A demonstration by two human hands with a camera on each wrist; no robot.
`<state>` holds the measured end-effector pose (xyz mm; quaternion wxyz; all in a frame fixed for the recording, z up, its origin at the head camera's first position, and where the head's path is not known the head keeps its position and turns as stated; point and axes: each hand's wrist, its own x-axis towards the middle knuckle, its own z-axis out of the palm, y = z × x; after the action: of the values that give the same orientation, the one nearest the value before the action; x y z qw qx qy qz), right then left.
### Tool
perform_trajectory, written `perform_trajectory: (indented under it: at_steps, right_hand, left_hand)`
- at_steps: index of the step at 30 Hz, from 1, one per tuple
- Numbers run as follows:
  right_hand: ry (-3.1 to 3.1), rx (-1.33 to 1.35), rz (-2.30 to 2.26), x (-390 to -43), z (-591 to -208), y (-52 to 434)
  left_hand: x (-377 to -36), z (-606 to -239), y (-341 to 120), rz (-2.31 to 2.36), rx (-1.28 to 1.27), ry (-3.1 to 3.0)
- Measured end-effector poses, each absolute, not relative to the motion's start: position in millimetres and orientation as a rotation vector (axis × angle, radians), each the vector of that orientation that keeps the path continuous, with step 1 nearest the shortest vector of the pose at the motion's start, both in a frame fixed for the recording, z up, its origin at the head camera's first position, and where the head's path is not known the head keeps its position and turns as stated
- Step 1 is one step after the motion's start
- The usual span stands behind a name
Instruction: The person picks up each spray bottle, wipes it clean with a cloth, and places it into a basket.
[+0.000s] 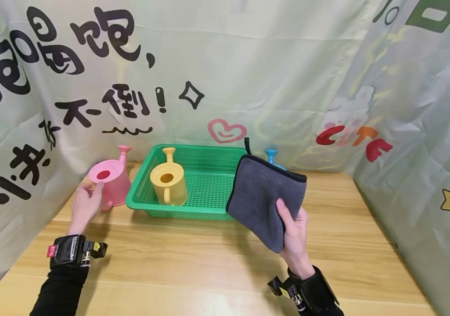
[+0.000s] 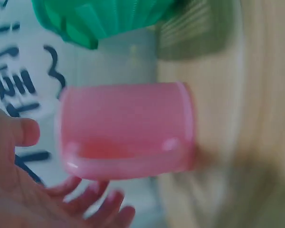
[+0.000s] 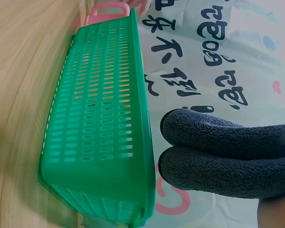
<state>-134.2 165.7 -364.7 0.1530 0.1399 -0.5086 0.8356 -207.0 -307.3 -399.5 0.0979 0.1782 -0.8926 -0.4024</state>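
Observation:
At the left of the table stands a pink watering can (image 1: 116,188), upright, its spout pointing away. My left hand (image 1: 84,204) is at its near left side, fingertips right at the can in the head view. The left wrist view has the thumb (image 2: 26,132) spread apart from the fingers (image 2: 97,194), which lie close along the can's handle side without curling round it. A folded dark grey cloth (image 1: 264,193) with black edging and a hanging loop is up in my right hand (image 1: 297,239), which pinches it, thumb on the front. The cloth partly hides the basket's right end.
A green perforated basket (image 1: 205,212) sits at the back middle, holding a yellow watering can (image 1: 173,188) at its left. Behind the cloth, a blue spout (image 1: 271,154) shows. Printed curtains (image 1: 288,66) enclose the wooden table (image 1: 161,254) at the back and sides.

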Motion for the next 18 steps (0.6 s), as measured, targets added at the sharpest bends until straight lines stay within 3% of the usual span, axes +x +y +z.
perform_trajectory:
  at_steps: [6,10,18]
  right_hand:
    - [-1.437,0.420,2.399,-133.5,-364.2,165.7]
    - [-1.423,0.433,2.396,-134.2,-364.3,166.4]
    - [-1.421,0.418,2.388,-135.0,-363.4,168.7]
  left_hand:
    - [-208.4,-420.4,-319.8,-1.457,0.387,-2.583]
    - [-212.5,-425.6,-316.9,-1.882,0.396,-2.269]
    - [-214.7,-400.6,-287.2,-2.138,0.525,-1.679]
